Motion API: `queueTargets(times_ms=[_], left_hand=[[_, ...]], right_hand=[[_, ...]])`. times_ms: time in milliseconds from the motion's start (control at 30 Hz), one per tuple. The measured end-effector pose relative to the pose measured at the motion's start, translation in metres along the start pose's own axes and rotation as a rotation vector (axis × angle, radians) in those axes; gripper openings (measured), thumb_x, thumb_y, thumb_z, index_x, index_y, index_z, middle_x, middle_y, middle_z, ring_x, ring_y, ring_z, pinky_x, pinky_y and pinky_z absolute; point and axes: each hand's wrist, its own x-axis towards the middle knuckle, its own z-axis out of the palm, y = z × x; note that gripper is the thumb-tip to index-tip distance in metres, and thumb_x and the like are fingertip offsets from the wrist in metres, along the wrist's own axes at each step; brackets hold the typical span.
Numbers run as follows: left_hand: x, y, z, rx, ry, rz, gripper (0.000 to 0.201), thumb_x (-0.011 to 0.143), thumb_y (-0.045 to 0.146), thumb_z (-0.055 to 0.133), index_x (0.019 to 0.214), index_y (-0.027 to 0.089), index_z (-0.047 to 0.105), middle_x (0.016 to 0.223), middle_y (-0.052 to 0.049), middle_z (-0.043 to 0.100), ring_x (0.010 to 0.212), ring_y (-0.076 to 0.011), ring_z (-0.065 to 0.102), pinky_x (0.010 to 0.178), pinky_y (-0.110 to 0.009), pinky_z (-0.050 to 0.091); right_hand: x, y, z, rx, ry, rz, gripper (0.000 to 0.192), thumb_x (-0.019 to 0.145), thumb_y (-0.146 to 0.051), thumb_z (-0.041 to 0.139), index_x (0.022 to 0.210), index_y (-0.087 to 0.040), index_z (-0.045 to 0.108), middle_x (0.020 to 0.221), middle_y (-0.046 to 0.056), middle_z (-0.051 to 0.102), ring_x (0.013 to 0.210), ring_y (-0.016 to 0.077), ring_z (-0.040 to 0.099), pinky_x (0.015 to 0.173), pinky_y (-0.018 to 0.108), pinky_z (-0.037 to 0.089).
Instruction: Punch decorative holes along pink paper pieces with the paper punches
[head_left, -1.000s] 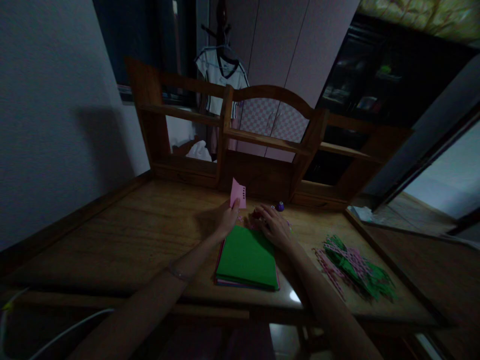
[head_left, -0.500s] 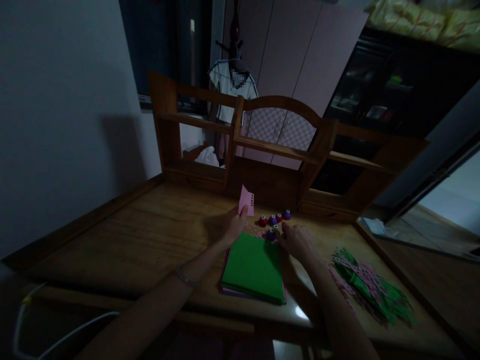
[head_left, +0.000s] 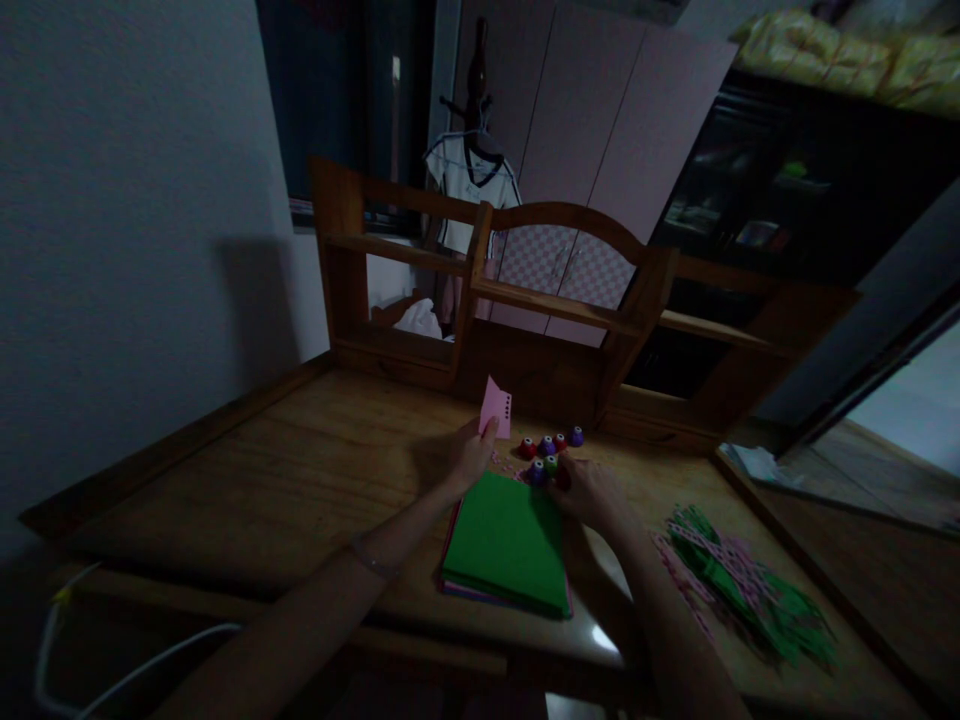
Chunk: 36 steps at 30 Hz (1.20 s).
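Note:
My left hand (head_left: 472, 455) pinches a folded piece of pink paper (head_left: 495, 410) upright above the table; a row of dark holes runs along its edge. My right hand (head_left: 592, 488) is closed at the small craft punches, with what looks like a dark red punch (head_left: 562, 477) mostly hidden by its fingers. Just left of those fingertips stand a green punch (head_left: 551, 465) and a purple punch (head_left: 537, 472). Behind them are more red and purple punches (head_left: 547, 445). Below both hands lies a stack of coloured paper, a green sheet (head_left: 506, 540) on top.
Pink paper scraps (head_left: 506, 463) are scattered between the hands. Green and pink paper strips (head_left: 739, 580) lie in a heap at the right of the wooden table (head_left: 300, 470). A wooden shelf unit (head_left: 555, 290) rises along the back edge. A white cable (head_left: 161, 655) hangs at front left.
My right hand has drawn slightly down from the green punch, which shows more fully now. The purple punch beside it has shifted a little left. My left hand still holds the pink paper.

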Motion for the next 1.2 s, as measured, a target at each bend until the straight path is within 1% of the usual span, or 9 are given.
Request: queueTargets(times_ms=[167, 300, 400, 467, 567, 667, 800, 967, 1200], left_hand=[[0.001, 0.0, 0.002, -0.032, -0.027, -0.003, 0.05, 0.087, 0.053, 0.037, 0.069, 0.015, 0.063, 0.058, -0.004, 0.061, 0.052, -0.0148, 0.058, 0.049, -0.023, 0.038], [0.0, -0.001, 0.006, -0.136, -0.139, 0.013, 0.045, 0.084, 0.051, 0.044, 0.066, 0.015, 0.062, 0.058, -0.004, 0.061, 0.053, -0.0139, 0.058, 0.053, -0.023, 0.042], [-0.002, 0.002, 0.008, -0.213, -0.214, 0.023, 0.037, 0.082, 0.048, 0.05, 0.075, 0.015, 0.065, 0.069, -0.005, 0.066, 0.062, -0.0148, 0.061, 0.057, -0.023, 0.045], [-0.004, 0.007, 0.008, -0.26, -0.261, 0.045, 0.033, 0.081, 0.044, 0.052, 0.081, 0.015, 0.066, 0.079, -0.006, 0.069, 0.069, -0.0158, 0.063, 0.063, -0.024, 0.048], [-0.007, 0.014, 0.007, -0.285, -0.3, 0.069, 0.028, 0.081, 0.04, 0.054, 0.086, 0.016, 0.067, 0.092, -0.007, 0.07, 0.082, -0.0177, 0.064, 0.073, -0.025, 0.05], [-0.009, 0.018, 0.007, -0.281, -0.305, 0.059, 0.025, 0.079, 0.038, 0.057, 0.085, 0.016, 0.068, 0.092, -0.007, 0.07, 0.089, -0.0195, 0.064, 0.079, -0.028, 0.051], [-0.012, 0.02, 0.005, -0.37, -0.29, 0.017, 0.028, 0.078, 0.039, 0.06, 0.087, 0.014, 0.068, 0.088, -0.009, 0.07, 0.087, -0.0216, 0.064, 0.08, -0.032, 0.053], [-0.018, 0.027, 0.002, -0.453, -0.313, -0.039, 0.035, 0.079, 0.04, 0.061, 0.098, 0.012, 0.066, 0.094, -0.01, 0.07, 0.086, -0.0226, 0.064, 0.077, -0.033, 0.054], [-0.017, 0.023, 0.007, -0.477, -0.399, -0.038, 0.038, 0.077, 0.042, 0.061, 0.1, 0.011, 0.066, 0.099, -0.01, 0.069, 0.091, -0.0236, 0.064, 0.085, -0.033, 0.05]], right_hand=[[0.005, -0.004, -0.007, 0.648, 0.257, 0.171, 0.034, 0.082, -0.053, 0.047, 0.094, -0.022, 0.056, 0.069, 0.001, 0.063, 0.053, 0.0152, 0.056, 0.045, 0.024, 0.037], [0.01, -0.005, 0.003, 1.125, 0.228, 0.306, 0.038, 0.08, -0.055, 0.05, 0.102, -0.023, 0.054, 0.08, 0.003, 0.067, 0.051, 0.0151, 0.059, 0.041, 0.024, 0.042], [0.015, -0.008, 0.016, 1.385, 0.185, 0.259, 0.034, 0.079, -0.047, 0.056, 0.102, -0.022, 0.056, 0.094, 0.007, 0.068, 0.077, 0.0221, 0.068, 0.063, 0.032, 0.054], [0.018, -0.009, 0.023, 1.5, 0.147, 0.216, 0.031, 0.077, -0.042, 0.06, 0.1, -0.021, 0.058, 0.101, 0.009, 0.067, 0.094, 0.0255, 0.066, 0.08, 0.039, 0.053], [0.02, -0.009, 0.031, 1.545, 0.106, 0.209, 0.028, 0.073, -0.037, 0.064, 0.096, -0.022, 0.059, 0.101, 0.007, 0.067, 0.099, 0.0264, 0.064, 0.087, 0.043, 0.05], [0.02, -0.006, 0.035, 1.565, 0.059, 0.254, 0.029, 0.072, -0.035, 0.067, 0.097, -0.024, 0.059, 0.097, 0.005, 0.067, 0.087, 0.023, 0.066, 0.081, 0.041, 0.052], [0.018, -0.006, 0.032, 1.577, 0.04, 0.307, 0.032, 0.072, -0.036, 0.068, 0.1, -0.022, 0.06, 0.093, 0.006, 0.068, 0.071, 0.0176, 0.065, 0.066, 0.032, 0.052], [0.014, -0.012, 0.025, 1.63, 0.062, 0.294, 0.034, 0.068, -0.03, 0.073, 0.1, -0.023, 0.062, 0.099, 0.005, 0.066, 0.081, 0.0176, 0.064, 0.068, 0.028, 0.05], [0.014, -0.017, 0.025, 1.622, 0.052, 0.353, 0.035, 0.069, -0.037, 0.072, 0.1, -0.023, 0.064, 0.086, 0.004, 0.067, 0.063, 0.0123, 0.059, 0.057, 0.026, 0.047]])
